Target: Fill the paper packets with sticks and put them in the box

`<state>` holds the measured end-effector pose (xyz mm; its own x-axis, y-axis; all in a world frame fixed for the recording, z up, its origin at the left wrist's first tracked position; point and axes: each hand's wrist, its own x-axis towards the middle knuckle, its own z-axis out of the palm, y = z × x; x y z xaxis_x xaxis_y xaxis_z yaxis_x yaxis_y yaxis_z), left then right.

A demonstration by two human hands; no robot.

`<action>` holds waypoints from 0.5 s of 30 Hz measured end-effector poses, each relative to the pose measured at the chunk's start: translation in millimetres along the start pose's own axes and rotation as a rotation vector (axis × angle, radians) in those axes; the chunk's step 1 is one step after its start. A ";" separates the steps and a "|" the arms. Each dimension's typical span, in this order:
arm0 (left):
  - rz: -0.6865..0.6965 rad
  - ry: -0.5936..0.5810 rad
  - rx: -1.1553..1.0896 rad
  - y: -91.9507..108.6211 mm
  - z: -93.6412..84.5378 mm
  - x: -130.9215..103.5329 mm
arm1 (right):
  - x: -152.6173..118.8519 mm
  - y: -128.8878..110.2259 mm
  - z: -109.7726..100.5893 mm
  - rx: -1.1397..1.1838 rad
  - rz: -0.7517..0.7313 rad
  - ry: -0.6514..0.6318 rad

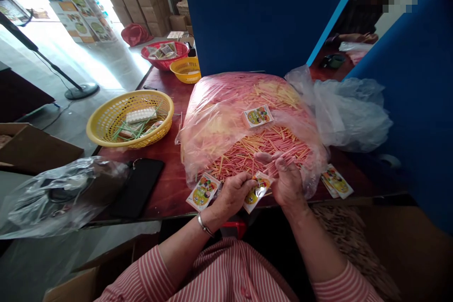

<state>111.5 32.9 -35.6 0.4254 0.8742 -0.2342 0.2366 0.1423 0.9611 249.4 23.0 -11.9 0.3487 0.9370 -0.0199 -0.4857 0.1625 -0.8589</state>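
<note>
My left hand (235, 193) is closed on a small printed packet (257, 193), which hangs tilted at the table's front edge. Between the thumb and fingers of my right hand (290, 181) lies a small bunch of thin pink sticks (279, 163), close to the packet's upper end. Just beyond both hands, a large clear plastic bag (212, 127) lies opened over a heap of pink and yellow sticks (244, 151). One printed packet (257, 116) rests on top of the bag. Another packet (203, 192) lies left of my left hand, and a few packets (338, 181) sit to the right.
A yellow basket (94, 127) with green sticks and packs stands at left. Near it are a black phone-like case (139, 188) and a plastic-wrapped bundle (71, 193). Red (186, 52) and yellow (184, 75) baskets sit farther back. Blue panels (255, 19) border the table; a person sits beyond them.
</note>
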 end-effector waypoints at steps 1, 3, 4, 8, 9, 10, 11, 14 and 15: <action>-0.005 -0.007 -0.006 -0.4 0.4 -0.2 | -0.1 0.7 0.3 -0.001 0.000 0.000; -0.023 -0.024 -0.030 -0.2 1.0 -0.6 | -1.3 3.1 1.4 -0.004 -0.011 -0.003; -0.033 -0.028 -0.048 0.4 1.1 -0.8 | -2.4 4.6 2.0 -0.005 -0.017 -0.007; -0.052 -0.021 -0.118 4.4 0.0 -1.2 | -8.2 10.4 3.4 0.005 0.019 -0.013; -0.051 -0.016 -0.127 5.0 -0.4 -1.2 | -9.7 11.7 3.3 0.016 0.039 -0.008; -0.049 -0.012 -0.132 5.1 -0.7 -1.0 | -11.0 12.8 3.1 0.025 0.058 -0.008; -0.044 -0.005 -0.136 4.9 -0.9 -0.7 | -12.1 13.8 2.8 0.027 0.077 -0.014; -0.018 0.000 -0.153 2.0 -1.1 0.9 | -13.2 14.8 1.5 -0.007 0.142 -0.091; -0.013 -0.002 -0.162 0.8 -1.2 1.7 | -12.8 14.3 1.1 -0.015 0.162 -0.119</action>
<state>111.3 35.1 -35.0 0.4249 0.8711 -0.2464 0.0976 0.2265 0.9691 237.1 13.6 -23.3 0.1689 0.9807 -0.0986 -0.5158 0.0027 -0.8567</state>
